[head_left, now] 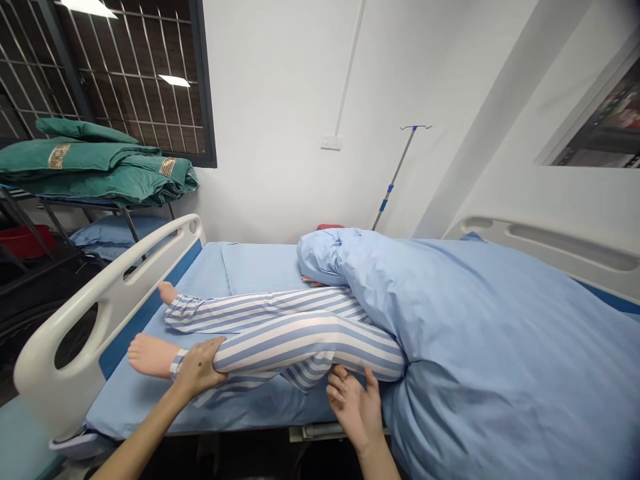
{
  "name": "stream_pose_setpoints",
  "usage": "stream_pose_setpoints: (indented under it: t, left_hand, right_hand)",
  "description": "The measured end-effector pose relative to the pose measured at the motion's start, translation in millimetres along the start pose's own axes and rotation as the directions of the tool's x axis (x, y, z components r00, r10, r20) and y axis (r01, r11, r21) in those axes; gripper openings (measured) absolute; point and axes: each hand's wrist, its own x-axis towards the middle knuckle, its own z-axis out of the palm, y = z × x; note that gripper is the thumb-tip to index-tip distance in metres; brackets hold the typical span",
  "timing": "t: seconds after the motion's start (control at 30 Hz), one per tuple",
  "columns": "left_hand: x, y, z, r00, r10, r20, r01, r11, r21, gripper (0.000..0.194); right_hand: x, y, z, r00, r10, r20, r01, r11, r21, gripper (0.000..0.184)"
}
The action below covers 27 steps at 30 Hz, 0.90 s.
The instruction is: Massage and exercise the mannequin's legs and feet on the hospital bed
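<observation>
Blue-and-white striped trousers (295, 340) cover the two legs of a lying figure; whether it is a person or a manikin I cannot tell. My left hand (203, 368) is wrapped round the near leg just above its bare foot (153, 355). Beside the near knee, my right hand (356, 403) is palm up with its thumb and fingers apart, the fingers slightly curled. Its fingertips meet the trouser cloth at the underside of the leg. The far leg lies straight, its foot (168, 293) bare. A light blue quilt (465, 320) hides the upper body.
A white footboard (115, 267) stands at the bed's left end, a headboard (560, 247) at the right. Behind the bed rises an IV pole (395, 180). Folded green bedding (100, 167) is piled on a rack at the left. Light blue sheet (255, 263) covers the mattress.
</observation>
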Motion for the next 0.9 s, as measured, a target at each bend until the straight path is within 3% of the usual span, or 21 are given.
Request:
stream_pose_setpoints:
  t: [0.13, 0.33, 0.7, 0.9]
  left_hand:
    - [-7, -35, -26.7, 0.998, 0.065, 0.006, -0.065, 0.99, 0.125, 0.057]
    - [-18, -67, -38.1, 0.993, 0.112, 0.047, -0.12, 0.961, 0.248, 0.053]
    - [-23, -76, -56.3, 0.977, 0.131, 0.17, -0.177, 0.939, 0.293, 0.048]
    - [-22, -79, -54.1, 0.967, 0.123, 0.221, -0.192, 0.927, 0.322, 0.045]
  right_hand:
    - [7, 14, -13, 0.999, 0.028, -0.034, -0.029, 0.999, -0.031, 0.027]
    - [15, 28, -32, 0.994, 0.056, -0.09, -0.063, 0.994, -0.084, 0.026]
    - [37, 53, -77, 0.975, 0.074, -0.209, -0.114, 0.976, -0.187, 0.027]
    - [46, 60, -97, 0.963, 0.08, -0.258, -0.142, 0.962, -0.233, 0.029]
